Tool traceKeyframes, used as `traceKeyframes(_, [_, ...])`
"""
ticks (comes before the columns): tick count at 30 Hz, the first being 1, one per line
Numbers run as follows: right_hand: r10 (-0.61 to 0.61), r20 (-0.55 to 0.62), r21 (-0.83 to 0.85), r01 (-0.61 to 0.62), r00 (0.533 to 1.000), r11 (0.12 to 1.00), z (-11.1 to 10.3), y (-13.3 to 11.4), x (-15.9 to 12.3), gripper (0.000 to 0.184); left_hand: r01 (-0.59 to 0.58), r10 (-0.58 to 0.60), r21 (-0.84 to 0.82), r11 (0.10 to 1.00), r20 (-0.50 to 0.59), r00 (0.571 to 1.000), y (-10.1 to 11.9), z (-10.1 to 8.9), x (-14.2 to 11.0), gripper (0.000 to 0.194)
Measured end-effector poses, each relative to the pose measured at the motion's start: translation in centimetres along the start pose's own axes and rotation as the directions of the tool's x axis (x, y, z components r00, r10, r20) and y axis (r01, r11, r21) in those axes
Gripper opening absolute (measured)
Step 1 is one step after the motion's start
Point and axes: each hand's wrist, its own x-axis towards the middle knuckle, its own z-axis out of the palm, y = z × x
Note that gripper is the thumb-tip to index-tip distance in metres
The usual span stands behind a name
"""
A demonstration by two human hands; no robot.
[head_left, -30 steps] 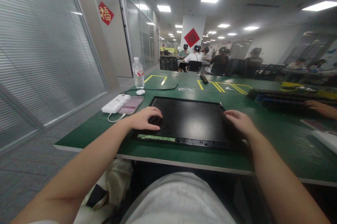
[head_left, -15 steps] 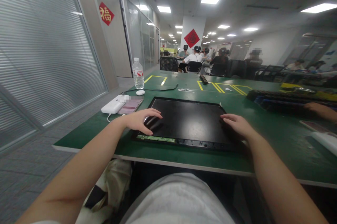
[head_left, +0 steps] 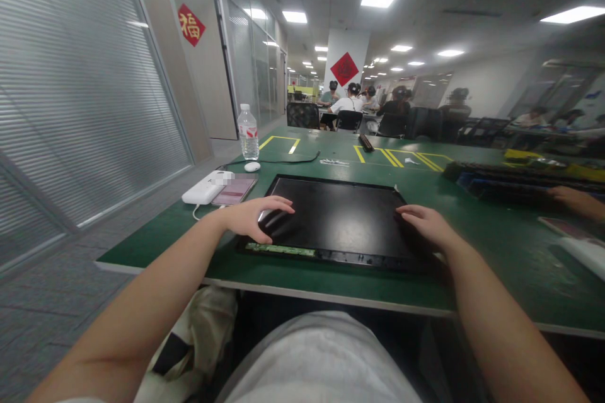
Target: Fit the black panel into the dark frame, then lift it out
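A black flat screen panel (head_left: pixel 331 214) lies face up on the green table (head_left: pixel 491 239). A green circuit strip (head_left: pixel 281 250) shows along the left part of its near edge. My left hand (head_left: pixel 250 217) is at the panel's left side, thumb and fingers spread apart, with the fingertips over the dark surface. Across from it, my right hand (head_left: pixel 428 224) is at the right edge, its fingers stretched out and the fingertips at the rim. Neither hand visibly clasps the panel; whether the right thumb touches it is hidden.
Left of the panel are a phone (head_left: pixel 236 190), a white power bank (head_left: pixel 207 187), a white oval case (head_left: pixel 252 166) and a water bottle (head_left: pixel 248 132). A black cable (head_left: pixel 293 161) runs behind. At right, another person's hand (head_left: pixel 576 201) is beside a dark bristly strip (head_left: pixel 510 179).
The fingers of my left hand have shifted very slightly to the right over the panel. My right hand and the panel look unmoved.
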Motion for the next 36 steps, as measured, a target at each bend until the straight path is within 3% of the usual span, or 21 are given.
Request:
traceKeyframes(10, [0.030, -0.014, 0.018, -0.030, 0.999, 0.999, 0.0, -0.4, -0.1, 0.025, -0.030, 0.030, 0.029, 0.999, -0.010, 0.999, -0.2, 0.2, 0.1, 0.074])
traceKeyframes(17, [0.012, -0.046, 0.000, -0.012, 0.999, 1.000, -0.1, -0.5, -0.1, 0.024, 0.093, -0.093, 0.000, 0.996, -0.040, 0.995, 0.1, 0.1, 0.1, 0.058])
traceKeyframes(22, [0.003, -0.134, -0.053, -0.010, 0.991, 0.999, -0.3, -0.7, -0.2, 0.028, 0.292, -0.264, 0.104, 0.951, -0.224, 0.938, -1.1, 0.6, 0.5, 0.051])
traceKeyframes(26, [0.068, -0.223, -0.137, -0.100, 0.972, 0.986, -0.5, -0.7, -0.2, 0.028, 0.438, -0.358, 0.206, 0.875, -0.335, 0.872, -2.3, 0.8, 0.8, 0.042])
traceKeyframes(30, [0.152, -0.221, -0.176, -0.192, 0.963, 0.965, -0.7, 0.2, 0.3, 0.027, 0.538, -0.425, 0.296, 0.790, -0.368, 0.827, -2.6, 0.7, 1.0, 0.040])
traceKeyframes(36, [0.153, -0.190, -0.194, -0.189, 0.970, 0.963, -0.5, 2.1, 1.0, 0.027, 0.564, -0.454, 0.368, 0.739, -0.345, 0.821, -2.1, 0.7, 1.1, 0.047])
